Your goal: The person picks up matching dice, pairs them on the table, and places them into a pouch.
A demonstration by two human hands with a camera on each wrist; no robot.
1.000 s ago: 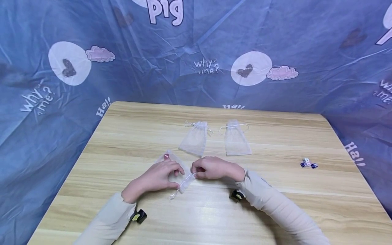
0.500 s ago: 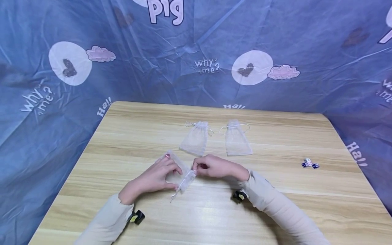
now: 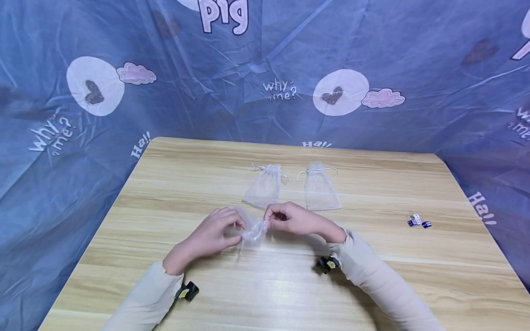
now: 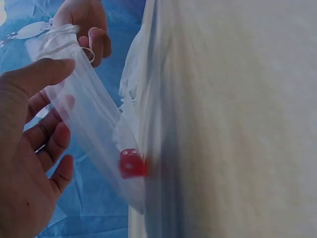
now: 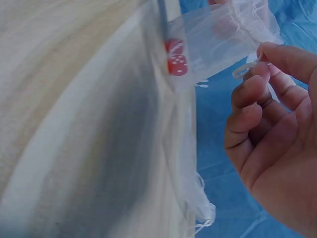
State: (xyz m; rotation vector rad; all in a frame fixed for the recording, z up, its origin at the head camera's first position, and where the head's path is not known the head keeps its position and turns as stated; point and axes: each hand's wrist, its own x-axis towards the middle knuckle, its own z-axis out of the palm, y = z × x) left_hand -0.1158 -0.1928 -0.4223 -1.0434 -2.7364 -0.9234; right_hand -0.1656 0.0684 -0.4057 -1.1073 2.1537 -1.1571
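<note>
A sheer white drawstring bag (image 3: 255, 232) hangs tilted between my two hands, its gathered mouth toward the right hand. My left hand (image 3: 213, 232) pinches the bag near its mouth, thumb in front and fingers behind in the left wrist view. With thumb and forefinger, my right hand (image 3: 296, 218) pinches the cord loop (image 5: 241, 70) at the other side of the mouth. Red dice (image 5: 177, 65) show through the lower part of the bag in the right wrist view; how many is hard to tell. The head view does not show them.
Two more sheer drawstring bags, one on the left (image 3: 263, 186) and one on the right (image 3: 320, 188), lie flat behind the hands. Several blue and white dice (image 3: 418, 221) sit in a cluster on the right of the wooden table (image 3: 165, 174). A blue printed cloth hangs behind.
The bag's body has swung and bunched up between the hands, its mouth gathered closer. My right hand has moved slightly away and up. The red die seen earlier by the left fingers is now hidden overhead.
</note>
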